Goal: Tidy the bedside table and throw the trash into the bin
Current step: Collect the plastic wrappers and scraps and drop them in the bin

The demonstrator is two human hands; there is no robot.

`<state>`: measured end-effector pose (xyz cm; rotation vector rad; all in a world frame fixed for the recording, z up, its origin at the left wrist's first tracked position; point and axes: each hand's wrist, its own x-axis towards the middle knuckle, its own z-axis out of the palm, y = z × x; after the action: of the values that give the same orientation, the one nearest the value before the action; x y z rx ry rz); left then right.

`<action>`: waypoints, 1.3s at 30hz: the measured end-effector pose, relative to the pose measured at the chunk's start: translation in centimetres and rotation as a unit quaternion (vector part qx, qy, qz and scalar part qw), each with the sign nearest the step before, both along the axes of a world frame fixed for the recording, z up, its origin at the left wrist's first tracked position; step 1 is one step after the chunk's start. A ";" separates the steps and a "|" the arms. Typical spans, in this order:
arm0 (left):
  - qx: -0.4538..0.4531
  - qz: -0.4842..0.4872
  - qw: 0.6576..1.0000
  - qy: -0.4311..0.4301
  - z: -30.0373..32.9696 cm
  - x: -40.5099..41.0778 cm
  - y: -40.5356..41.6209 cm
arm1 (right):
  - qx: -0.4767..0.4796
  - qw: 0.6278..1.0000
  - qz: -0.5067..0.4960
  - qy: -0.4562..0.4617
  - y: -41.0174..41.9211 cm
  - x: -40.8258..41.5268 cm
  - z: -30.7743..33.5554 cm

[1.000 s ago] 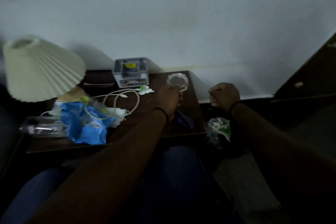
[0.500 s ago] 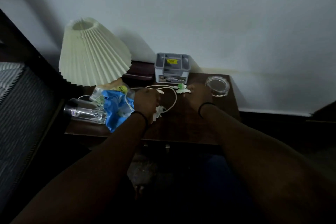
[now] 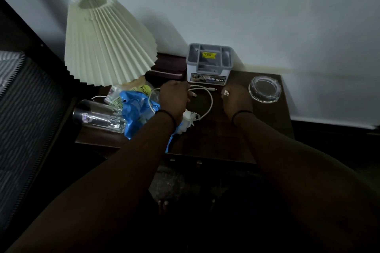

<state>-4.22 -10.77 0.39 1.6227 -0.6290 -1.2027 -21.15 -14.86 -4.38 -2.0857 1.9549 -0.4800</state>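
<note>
At the left edge of the frame a grey striped fabric surface (image 3: 18,113) is seen. On the dark wooden table (image 3: 230,141), at upper left, a cream pleated lampshade (image 3: 107,43) is set. Below it, a clear glass tumbler (image 3: 98,116) is laid on its side, touching a crumpled blue plastic bag (image 3: 137,111); a yellow-green labelled wrapper (image 3: 144,89) is tucked just behind. At centre, the left hand (image 3: 174,97) is held over the bag's right edge, its fingers curled round a white charging cable (image 3: 209,104), which is looped across the table. A crumpled white paper scrap (image 3: 188,121) is lying beside the wrist. Behind, against the wall, a grey compartmented organiser box (image 3: 209,63) is placed beside a dark maroon case (image 3: 167,68). Right of centre, the right hand (image 3: 236,100) is clenched, and a small white scrap (image 3: 225,93) is pinched at its fingertips. At the right corner of the table a round clear glass ashtray (image 3: 264,89) is standing.
</note>
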 end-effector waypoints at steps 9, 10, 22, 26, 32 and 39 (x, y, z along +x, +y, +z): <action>-0.034 0.026 0.999 -0.023 2.8 2.0 4.2 | 0.070 0.981 -0.088 -0.161 3.9 1.2 4.8; -0.037 0.024 0.999 -0.027 3.1 2.5 4.6 | 0.078 0.983 -0.065 -0.151 4.5 1.8 5.5; 0.014 0.071 0.938 -0.338 4.3 10.3 11.8 | 0.176 0.962 -0.032 -0.207 12.5 9.8 7.4; 0.064 0.020 0.928 -0.367 3.2 10.6 12.0 | 0.240 0.941 -0.061 -0.231 13.7 11.0 5.4; 0.085 -0.002 0.920 -0.384 2.2 10.4 11.9 | 0.209 0.961 -0.083 -0.159 14.7 12.3 3.7; 0.104 0.000 0.906 -0.411 1.4 10.2 11.8 | 0.231 0.915 -0.134 -0.302 13.5 12.5 3.8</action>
<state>5.93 1.03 1.79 2.3183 -1.0375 -0.5404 -8.69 -1.35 -0.61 -1.1990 1.7491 -0.5624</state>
